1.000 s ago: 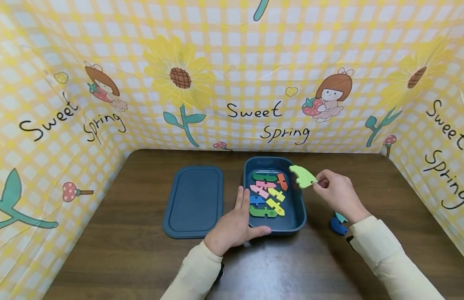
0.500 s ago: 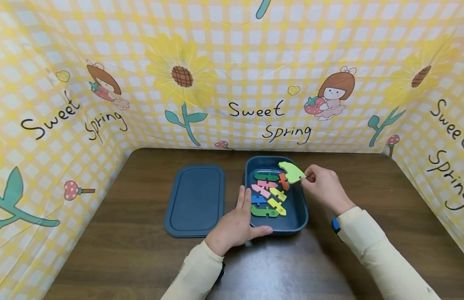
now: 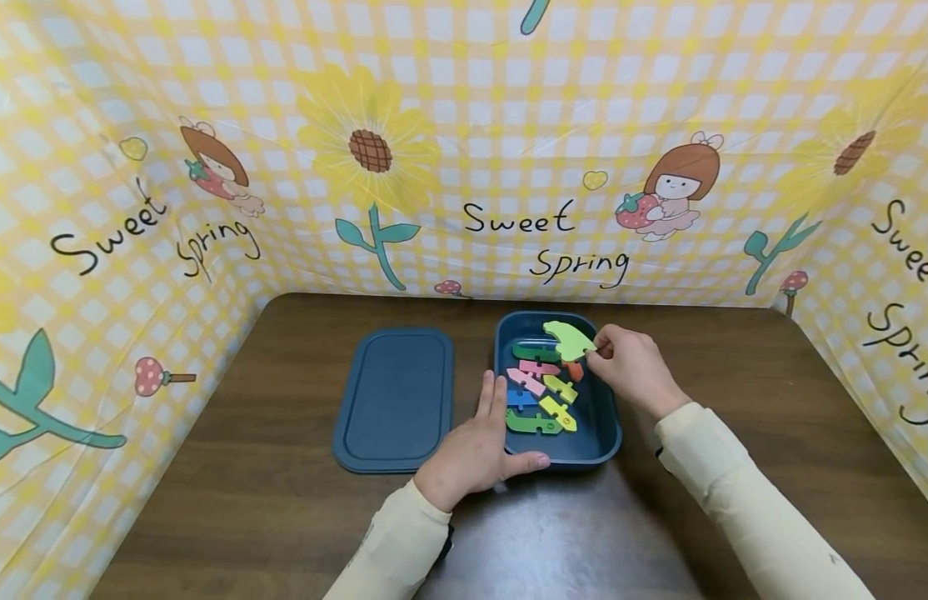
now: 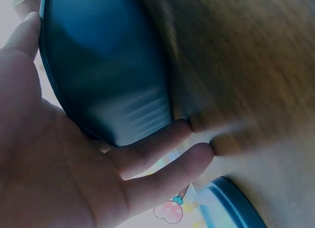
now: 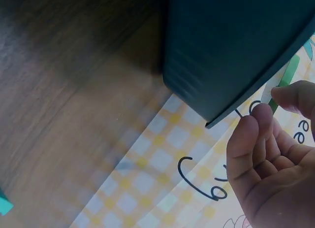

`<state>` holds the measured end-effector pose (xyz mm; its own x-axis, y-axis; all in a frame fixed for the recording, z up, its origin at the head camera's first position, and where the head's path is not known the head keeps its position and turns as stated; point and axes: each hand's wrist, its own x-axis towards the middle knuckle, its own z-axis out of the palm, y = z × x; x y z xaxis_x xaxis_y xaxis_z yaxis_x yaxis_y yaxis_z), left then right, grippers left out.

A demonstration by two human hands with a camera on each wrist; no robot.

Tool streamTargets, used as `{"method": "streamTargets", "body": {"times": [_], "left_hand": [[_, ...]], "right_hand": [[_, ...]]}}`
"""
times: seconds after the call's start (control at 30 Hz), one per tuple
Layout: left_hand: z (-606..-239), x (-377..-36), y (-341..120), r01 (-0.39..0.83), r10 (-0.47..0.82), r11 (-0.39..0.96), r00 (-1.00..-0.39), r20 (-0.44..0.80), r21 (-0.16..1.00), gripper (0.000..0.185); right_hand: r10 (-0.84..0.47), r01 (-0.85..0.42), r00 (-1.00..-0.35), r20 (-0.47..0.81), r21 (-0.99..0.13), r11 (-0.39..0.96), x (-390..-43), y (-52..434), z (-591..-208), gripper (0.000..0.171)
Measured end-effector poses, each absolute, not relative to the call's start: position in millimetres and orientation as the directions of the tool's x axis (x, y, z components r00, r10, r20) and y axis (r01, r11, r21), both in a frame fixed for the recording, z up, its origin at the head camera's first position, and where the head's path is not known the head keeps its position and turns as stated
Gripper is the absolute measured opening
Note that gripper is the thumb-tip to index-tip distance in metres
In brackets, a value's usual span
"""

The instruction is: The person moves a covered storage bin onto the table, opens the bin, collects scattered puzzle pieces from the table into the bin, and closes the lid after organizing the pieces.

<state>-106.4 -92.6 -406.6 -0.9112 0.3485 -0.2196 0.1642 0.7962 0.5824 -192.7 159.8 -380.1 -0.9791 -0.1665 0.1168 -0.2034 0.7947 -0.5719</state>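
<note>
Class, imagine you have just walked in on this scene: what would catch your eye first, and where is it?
First, the bright lime-green foam puzzle piece, pinched by the right hand over the far end of the dark blue plastic box. Next, the colourful foam pieces lying inside that box, with the left hand steadying its near-left edge. Around it all stands the yellow checked sunflower backdrop, and the flat blue lid lies left of the box.

Hands: two, the left hand and the right hand
Dark blue boxes: one box
Dark blue lids: one lid
Light green puzzle pieces: one, a light green piece
Dark green pieces in the box: two
Yellow pieces in the box: two
Pink pieces in the box: two
Orange pieces: one
Blue pieces in the box: one
Tables: one wooden table
</note>
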Motion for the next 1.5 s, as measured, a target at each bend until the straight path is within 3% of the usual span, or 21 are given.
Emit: {"method": "streamTargets", "body": {"times": [0.83, 1.1, 1.37, 1.5], "left_hand": [[-407.5, -105.9, -92.0, 0.17, 0.356, 0.792, -0.909, -0.219, 0.586, 0.121], [-409.2, -106.5, -91.6, 0.176, 0.358, 0.794, -0.909, -0.214, 0.581, 0.121], [-411.0, -107.3, -92.4, 0.175, 0.357, 0.79, -0.91, -0.209, 0.587, 0.122], [-411.6, -107.3, -93.6, 0.17, 0.361, 0.779, -0.908, -0.211, 0.604, 0.122]], "right_hand": [[-0.185, -0.209, -0.978, 0.098, -0.532, 0.821, -203.4, 142.5, -378.1, 0.019], [-0.232, -0.194, -0.972, -0.045, -0.409, 0.892, -202.6, 141.6, -374.7, 0.029], [-0.22, -0.243, -0.97, 0.105, -0.489, 0.838, -188.3, 168.5, -365.2, 0.022], [-0.234, -0.296, -0.954, 0.186, -0.471, 0.831, -179.0, 195.7, -363.3, 0.018]]}}
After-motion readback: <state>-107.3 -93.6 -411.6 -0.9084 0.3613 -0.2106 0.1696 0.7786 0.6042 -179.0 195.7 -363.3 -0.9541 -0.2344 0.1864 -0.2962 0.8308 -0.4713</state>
